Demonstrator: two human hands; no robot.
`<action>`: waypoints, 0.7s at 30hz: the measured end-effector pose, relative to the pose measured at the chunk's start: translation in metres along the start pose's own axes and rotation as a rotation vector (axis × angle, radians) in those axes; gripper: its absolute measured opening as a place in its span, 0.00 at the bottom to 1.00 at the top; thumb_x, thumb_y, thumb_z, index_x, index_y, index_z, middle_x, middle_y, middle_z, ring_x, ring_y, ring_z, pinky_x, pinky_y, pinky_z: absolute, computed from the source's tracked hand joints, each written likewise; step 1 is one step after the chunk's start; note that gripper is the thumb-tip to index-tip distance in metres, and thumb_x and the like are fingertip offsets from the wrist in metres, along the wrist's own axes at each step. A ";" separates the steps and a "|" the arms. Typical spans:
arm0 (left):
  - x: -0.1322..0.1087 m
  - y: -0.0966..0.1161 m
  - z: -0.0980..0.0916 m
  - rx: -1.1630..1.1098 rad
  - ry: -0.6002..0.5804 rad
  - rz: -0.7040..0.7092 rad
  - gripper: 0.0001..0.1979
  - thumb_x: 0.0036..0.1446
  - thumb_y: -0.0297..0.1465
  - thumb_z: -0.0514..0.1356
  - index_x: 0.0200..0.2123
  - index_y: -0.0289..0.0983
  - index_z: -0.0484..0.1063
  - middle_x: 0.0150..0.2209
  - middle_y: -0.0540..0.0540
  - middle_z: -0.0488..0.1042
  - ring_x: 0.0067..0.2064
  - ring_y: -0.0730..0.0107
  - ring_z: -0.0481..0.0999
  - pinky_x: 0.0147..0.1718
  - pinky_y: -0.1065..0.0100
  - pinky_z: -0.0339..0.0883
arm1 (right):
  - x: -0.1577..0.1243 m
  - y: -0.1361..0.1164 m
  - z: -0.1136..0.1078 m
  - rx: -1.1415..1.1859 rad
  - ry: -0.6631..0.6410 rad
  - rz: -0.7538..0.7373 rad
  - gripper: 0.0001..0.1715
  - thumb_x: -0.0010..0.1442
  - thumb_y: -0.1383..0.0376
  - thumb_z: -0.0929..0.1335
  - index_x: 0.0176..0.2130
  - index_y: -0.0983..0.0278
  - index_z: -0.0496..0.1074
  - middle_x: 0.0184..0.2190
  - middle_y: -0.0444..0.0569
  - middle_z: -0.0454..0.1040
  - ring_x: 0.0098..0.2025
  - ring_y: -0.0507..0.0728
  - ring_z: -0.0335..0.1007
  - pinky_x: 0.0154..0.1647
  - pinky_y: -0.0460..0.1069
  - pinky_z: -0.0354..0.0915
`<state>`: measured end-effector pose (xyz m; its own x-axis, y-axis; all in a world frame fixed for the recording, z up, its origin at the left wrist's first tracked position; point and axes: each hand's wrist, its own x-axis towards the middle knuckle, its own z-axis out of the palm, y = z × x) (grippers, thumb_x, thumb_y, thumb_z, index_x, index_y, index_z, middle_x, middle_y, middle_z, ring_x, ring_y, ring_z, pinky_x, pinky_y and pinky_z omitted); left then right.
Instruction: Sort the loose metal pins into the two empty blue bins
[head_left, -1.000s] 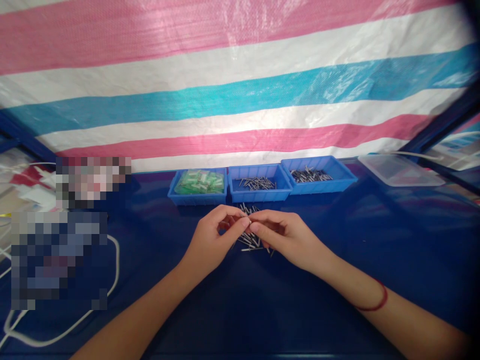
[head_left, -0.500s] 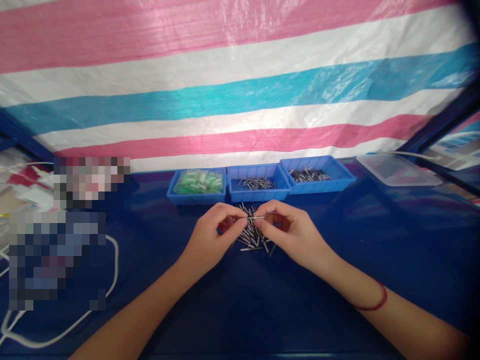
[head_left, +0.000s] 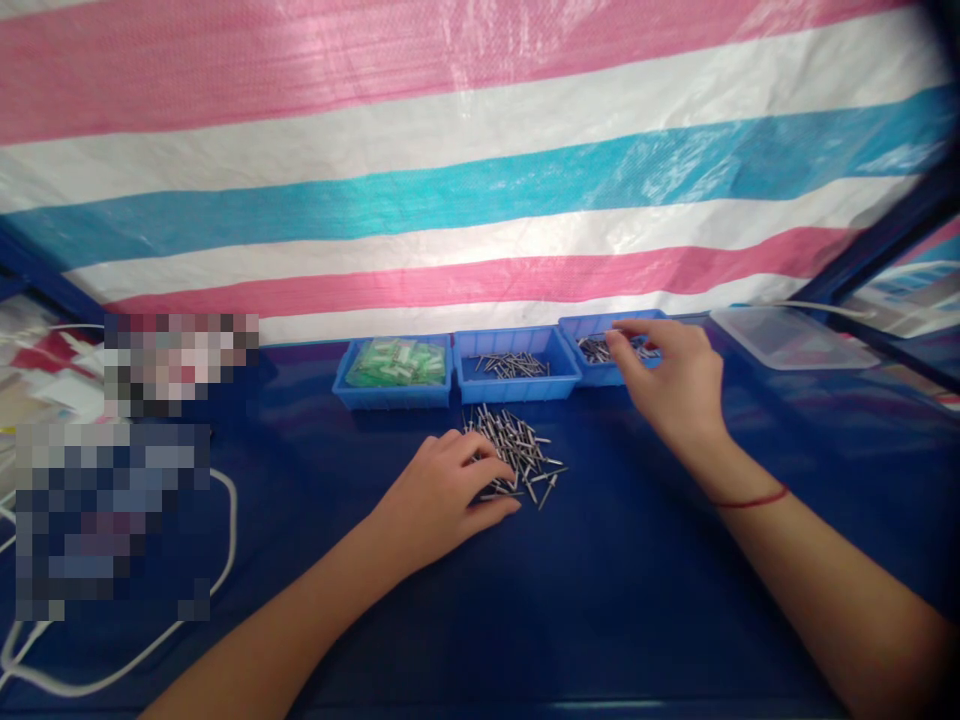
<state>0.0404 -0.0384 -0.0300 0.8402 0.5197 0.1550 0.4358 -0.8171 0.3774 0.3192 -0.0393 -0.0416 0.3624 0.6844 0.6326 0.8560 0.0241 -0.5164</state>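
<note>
A loose pile of metal blind rivets (head_left: 517, 440) lies on the blue table. My left hand (head_left: 457, 485) rests at the pile's left side, thumb and fingers apart, with fingertips reaching among the rivets. My right hand (head_left: 671, 375) is over the right blue bin (head_left: 600, 377), which has more rivets (head_left: 595, 350) in it. Thumb and index finger of that hand are pinched together; what they hold, if anything, is too small to make out.
The middle blue bin (head_left: 517, 388) holds several rivets. Green-looking plastic packets (head_left: 397, 362) fill the left blue bin (head_left: 394, 400). A translucent lid (head_left: 795, 340) lies at the back right. On the left runs a white cable (head_left: 232, 520). A striped sheet (head_left: 450, 220) hangs behind.
Both hands were pinching one rivet together above the pile. They have parted: my right hand moved right and away to the right bin, my left hand lowered and opened at the pile.
</note>
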 end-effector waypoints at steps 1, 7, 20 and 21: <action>0.000 0.000 0.001 0.031 -0.027 0.013 0.11 0.60 0.38 0.59 0.43 0.41 0.74 0.44 0.47 0.73 0.42 0.66 0.70 0.40 0.65 0.58 | 0.003 0.007 0.001 -0.051 -0.014 -0.017 0.16 0.60 0.57 0.66 0.41 0.64 0.76 0.39 0.56 0.77 0.41 0.64 0.71 0.49 0.60 0.60; 0.001 0.002 0.002 0.171 -0.058 0.017 0.09 0.64 0.32 0.54 0.39 0.39 0.74 0.43 0.48 0.72 0.40 0.69 0.69 0.38 0.65 0.54 | 0.001 0.000 0.001 -0.025 -0.075 -0.047 0.15 0.60 0.59 0.65 0.41 0.64 0.74 0.39 0.56 0.78 0.42 0.64 0.71 0.49 0.60 0.59; 0.003 0.000 0.004 0.110 0.018 -0.055 0.09 0.65 0.32 0.52 0.37 0.37 0.70 0.40 0.45 0.72 0.39 0.67 0.69 0.39 0.65 0.59 | -0.037 -0.058 0.003 0.270 -0.367 -0.236 0.07 0.60 0.66 0.65 0.33 0.61 0.73 0.36 0.50 0.77 0.42 0.60 0.71 0.48 0.56 0.62; 0.004 0.000 0.004 0.025 0.059 -0.070 0.09 0.65 0.32 0.52 0.38 0.36 0.70 0.39 0.46 0.72 0.39 0.68 0.70 0.39 0.66 0.60 | -0.039 -0.060 0.002 0.308 -0.419 -0.259 0.07 0.59 0.67 0.65 0.34 0.61 0.73 0.36 0.50 0.77 0.42 0.59 0.70 0.47 0.55 0.63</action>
<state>0.0446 -0.0374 -0.0328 0.7872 0.5889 0.1833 0.5013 -0.7840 0.3660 0.2528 -0.0658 -0.0358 -0.0748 0.8564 0.5109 0.7277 0.3972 -0.5593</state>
